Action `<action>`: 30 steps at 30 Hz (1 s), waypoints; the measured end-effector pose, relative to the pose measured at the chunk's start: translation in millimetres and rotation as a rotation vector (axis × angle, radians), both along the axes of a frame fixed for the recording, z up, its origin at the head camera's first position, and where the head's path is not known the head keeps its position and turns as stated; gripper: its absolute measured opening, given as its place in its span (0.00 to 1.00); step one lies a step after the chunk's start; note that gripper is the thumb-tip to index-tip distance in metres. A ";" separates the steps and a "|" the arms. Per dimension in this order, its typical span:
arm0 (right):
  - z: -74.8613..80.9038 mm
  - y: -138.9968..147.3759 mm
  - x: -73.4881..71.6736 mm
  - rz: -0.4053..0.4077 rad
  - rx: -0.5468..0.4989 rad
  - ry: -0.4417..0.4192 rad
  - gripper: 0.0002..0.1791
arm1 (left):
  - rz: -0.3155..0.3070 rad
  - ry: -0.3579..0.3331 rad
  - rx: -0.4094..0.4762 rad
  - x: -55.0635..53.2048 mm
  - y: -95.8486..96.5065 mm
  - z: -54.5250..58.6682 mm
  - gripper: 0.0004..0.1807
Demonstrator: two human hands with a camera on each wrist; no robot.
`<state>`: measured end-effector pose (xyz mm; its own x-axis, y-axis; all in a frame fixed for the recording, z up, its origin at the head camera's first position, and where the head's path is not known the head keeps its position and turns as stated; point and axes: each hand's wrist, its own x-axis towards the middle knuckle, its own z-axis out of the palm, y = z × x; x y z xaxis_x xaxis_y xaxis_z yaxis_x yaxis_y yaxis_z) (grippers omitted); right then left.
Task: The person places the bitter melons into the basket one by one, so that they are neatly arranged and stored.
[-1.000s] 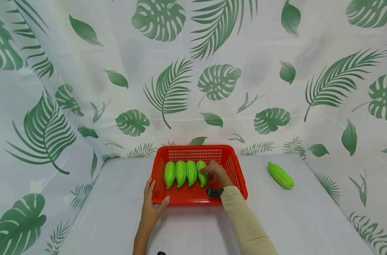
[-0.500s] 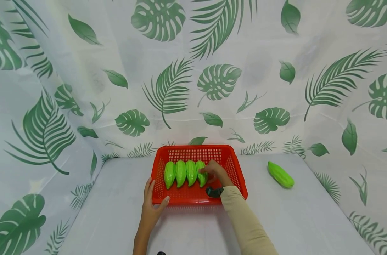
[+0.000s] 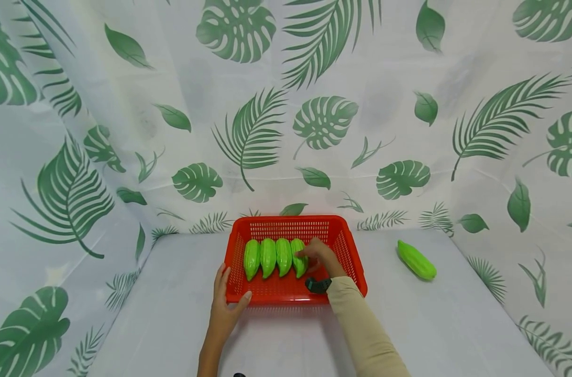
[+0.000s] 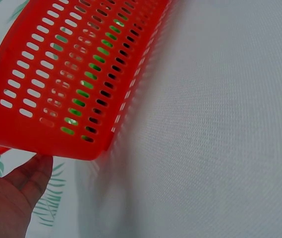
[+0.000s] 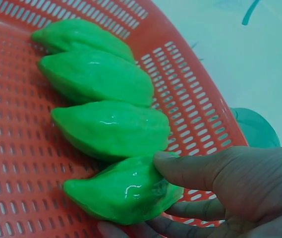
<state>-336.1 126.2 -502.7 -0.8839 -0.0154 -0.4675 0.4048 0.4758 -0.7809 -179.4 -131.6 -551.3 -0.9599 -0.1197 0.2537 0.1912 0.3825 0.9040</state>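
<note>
Several bright green, ridged bitter melons lie side by side in a red plastic basket [image 3: 286,298]. My right hand [image 3: 320,254] reaches over the basket's right part and grips the rightmost bitter melon [image 5: 126,191]. In the right wrist view, the thumb [image 5: 185,168] lies on top of its blunt end and the fingers curl underneath. Beside it sits another bitter melon [image 5: 113,129], pointed end facing the same way. My left hand [image 3: 224,309] holds the basket's front left corner, with its thumb [image 4: 34,176] at one rim and fingers along the left side.
A single bitter melon [image 3: 416,260] lies outside the basket, on the white tabletop [image 3: 455,324] to the right. A leaf-printed cloth [image 3: 276,146] rises behind and on both sides. A small dark object [image 3: 239,375] shows at the bottom edge.
</note>
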 end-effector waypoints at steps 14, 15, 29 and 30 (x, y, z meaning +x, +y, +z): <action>5.1 -2.4 5.9 0.023 0.032 0.025 0.14 | -0.007 -0.002 0.010 1.3 0.2 3.2 0.46; 4.3 -2.0 6.2 0.023 0.033 0.027 0.14 | -0.007 -0.005 0.010 1.6 0.3 3.1 0.46; 10.5 3.7 12.0 0.033 -0.005 0.014 0.15 | -0.014 -0.023 0.003 3.2 1.2 4.8 0.47; 12.1 4.2 13.0 0.039 -0.007 0.018 0.16 | -0.014 -0.024 0.003 2.8 0.9 5.0 0.47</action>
